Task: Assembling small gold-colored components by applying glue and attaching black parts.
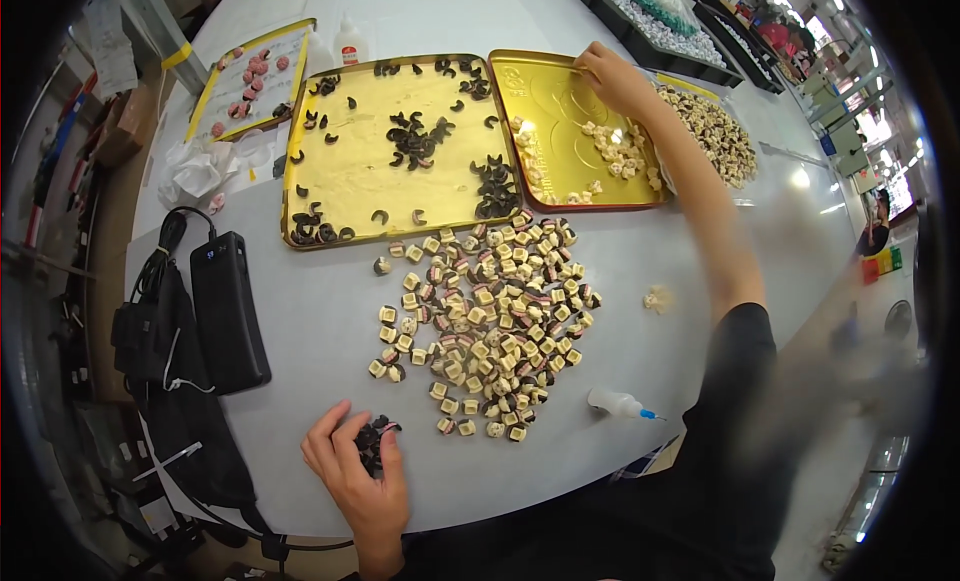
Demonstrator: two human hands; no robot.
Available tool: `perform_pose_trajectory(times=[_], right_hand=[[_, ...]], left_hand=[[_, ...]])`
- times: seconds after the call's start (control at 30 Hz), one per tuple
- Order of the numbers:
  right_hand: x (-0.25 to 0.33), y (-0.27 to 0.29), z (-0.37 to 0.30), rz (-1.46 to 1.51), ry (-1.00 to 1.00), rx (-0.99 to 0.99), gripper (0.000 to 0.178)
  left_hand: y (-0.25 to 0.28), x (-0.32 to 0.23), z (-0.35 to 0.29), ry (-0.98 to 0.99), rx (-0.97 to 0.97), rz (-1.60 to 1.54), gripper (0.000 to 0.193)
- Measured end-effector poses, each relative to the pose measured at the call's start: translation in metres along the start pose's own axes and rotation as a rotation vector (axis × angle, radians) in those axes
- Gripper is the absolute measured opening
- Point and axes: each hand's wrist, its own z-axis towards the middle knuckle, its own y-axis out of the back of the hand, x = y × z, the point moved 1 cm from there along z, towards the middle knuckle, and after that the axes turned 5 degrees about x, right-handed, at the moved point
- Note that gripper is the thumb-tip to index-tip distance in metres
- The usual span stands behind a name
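Dark curved pieces (372,445), partly hidden, left fingers (322,439) grasping them, right fingers (591,63) at gold tray (540,96), grip unclear

On your grey tabletop (650,356), a pile of small cream-and-black blocks (505,326) lies before a yellow-lined rectangular tray (345,166) holding black curved bits (415,141); a gold rectangular tray (540,101) sits right of that. Left of the pile you have a black rectangular device (228,311); to the near right, a white plastic bottle (612,402).
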Motion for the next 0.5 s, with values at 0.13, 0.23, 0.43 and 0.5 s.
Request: perform_pose_trajectory(times=[0.13, 0.23, 0.43, 0.5], right_hand=[[0.004, -0.002, -0.011, -0.078, -0.045, 0.097, 0.019], [-0.007, 0.003, -0.034, -0.147, -0.006, 0.066, 0.018], [0.077, 0.04, -0.091, 0.165, -0.134, 0.307, 0.027], [0.084, 0.051, -0.101, 0.261, -0.117, 0.339, 0.03]], left_hand=[[0.001, 0.0, 0.0, 0.024, -0.007, 0.001, 0.022], [-0.001, -0.003, 0.001, 0.007, -0.001, -0.015, 0.021], [0.001, -0.004, 0.0, 0.006, 0.0, 0.047, 0.017], [0.0, -0.005, 0.0, -0.001, -0.002, 0.038, 0.018]])
